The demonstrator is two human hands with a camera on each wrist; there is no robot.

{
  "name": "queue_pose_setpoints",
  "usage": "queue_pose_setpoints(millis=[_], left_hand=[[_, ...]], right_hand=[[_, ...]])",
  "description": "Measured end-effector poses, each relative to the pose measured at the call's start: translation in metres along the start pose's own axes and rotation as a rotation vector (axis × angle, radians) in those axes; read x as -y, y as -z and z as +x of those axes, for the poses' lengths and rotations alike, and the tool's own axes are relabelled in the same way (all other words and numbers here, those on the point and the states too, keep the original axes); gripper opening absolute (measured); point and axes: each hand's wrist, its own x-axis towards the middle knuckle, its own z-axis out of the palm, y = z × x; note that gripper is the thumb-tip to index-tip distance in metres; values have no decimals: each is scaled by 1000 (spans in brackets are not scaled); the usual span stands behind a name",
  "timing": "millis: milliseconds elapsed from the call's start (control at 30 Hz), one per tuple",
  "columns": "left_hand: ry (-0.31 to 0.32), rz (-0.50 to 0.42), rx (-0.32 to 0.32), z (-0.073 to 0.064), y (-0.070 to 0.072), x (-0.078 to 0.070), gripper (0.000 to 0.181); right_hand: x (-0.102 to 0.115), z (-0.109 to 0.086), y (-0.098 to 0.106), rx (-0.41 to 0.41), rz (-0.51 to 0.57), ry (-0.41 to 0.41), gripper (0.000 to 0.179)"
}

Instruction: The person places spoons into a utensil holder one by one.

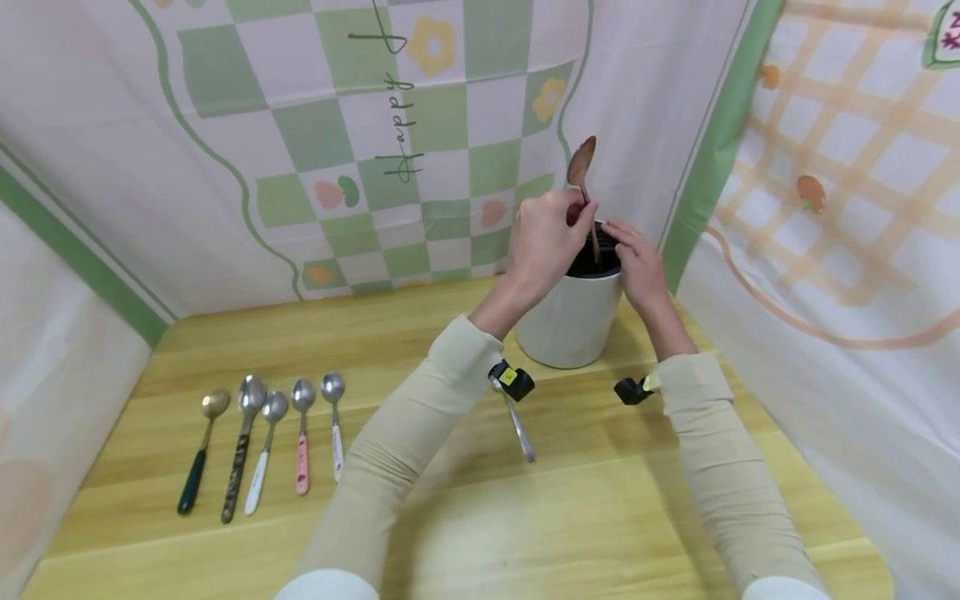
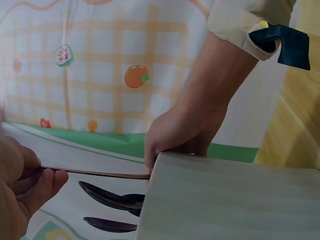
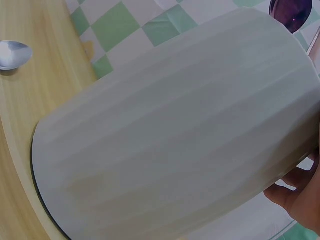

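Note:
My left hand [image 1: 547, 237] pinches the handle of a copper-brown spoon [image 1: 582, 160], bowl up, over a white utensil holder [image 1: 566, 321]. The handle's lower end reaches into the holder's dark opening. On the far side, my right hand [image 1: 637, 262] grips the holder at its rim, its fingers partly hidden. Dark spoons [image 2: 112, 196] stick out of the holder beside the pinched handle in the left wrist view. A purple-tinted spoon bowl [image 3: 291, 14] shows past the rim in the right wrist view.
Several spoons lie in a row at the left of the wooden table [image 1: 465, 533], among them a pink-handled spoon [image 1: 302, 433] and a dark green-handled spoon [image 1: 202, 450]. A silver spoon [image 1: 519, 427] lies alone below the left wrist. Patterned cloth [image 1: 420, 108] hangs behind the table.

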Motion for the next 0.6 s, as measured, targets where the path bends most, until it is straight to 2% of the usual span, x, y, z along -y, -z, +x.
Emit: queue_pose_setpoints(millis=[100, 267, 433, 600], left_hand=[[-2, 17, 0, -1, -4, 2, 19], [9, 53, 54, -4, -10, 6, 16], [32, 18, 90, -7, -14, 9, 16], [71, -4, 79, -6, -12, 9, 16]], right_hand=[[1, 0, -1, -6, -2, 7, 43], [2, 0, -1, -5, -13, 21, 43], [1, -1, -1, -18, -8, 39, 42], [0, 0, -1, -16, -14, 33, 43]])
